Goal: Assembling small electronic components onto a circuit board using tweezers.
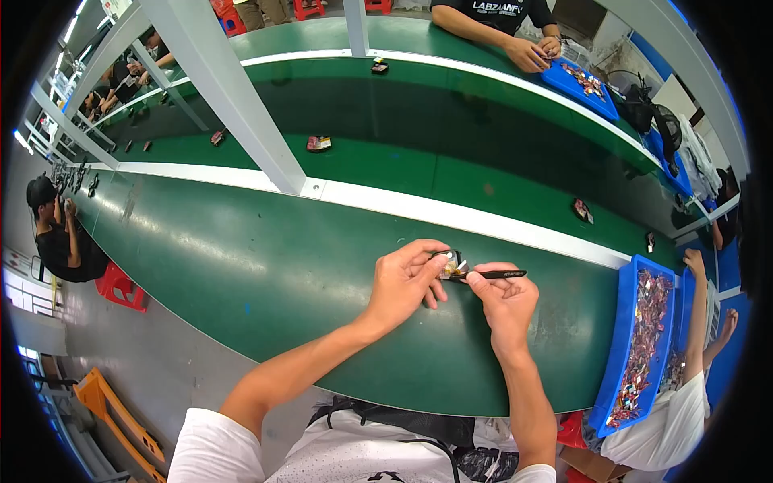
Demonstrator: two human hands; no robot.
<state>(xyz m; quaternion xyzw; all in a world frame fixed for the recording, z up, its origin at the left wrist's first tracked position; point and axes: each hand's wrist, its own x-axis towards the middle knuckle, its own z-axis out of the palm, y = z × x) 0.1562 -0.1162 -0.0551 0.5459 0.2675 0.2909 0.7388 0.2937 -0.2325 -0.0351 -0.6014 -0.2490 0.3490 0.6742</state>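
Note:
Over the green worktop (322, 241), my left hand (403, 282) pinches a small black-edged part (453, 262) with a clear, shiny inside between thumb and fingers. My right hand (507, 304) is closed on a slim black tool that looks like tweezers (509, 274). Its thin end points left and meets the part, or lies right beside it. Fingers partly cover both the tool's tip and the part, so the exact contact is hidden. Both hands are raised close together, near the middle of the view.
A blue tray (617, 346) full of small reddish and silver pieces stands at my right. Beyond a white rail (451, 214), a green conveyor belt (451, 173) carries spaced small parts (319, 144). A white post (233, 88) rises ahead. Co-workers sit opposite, far left and close right.

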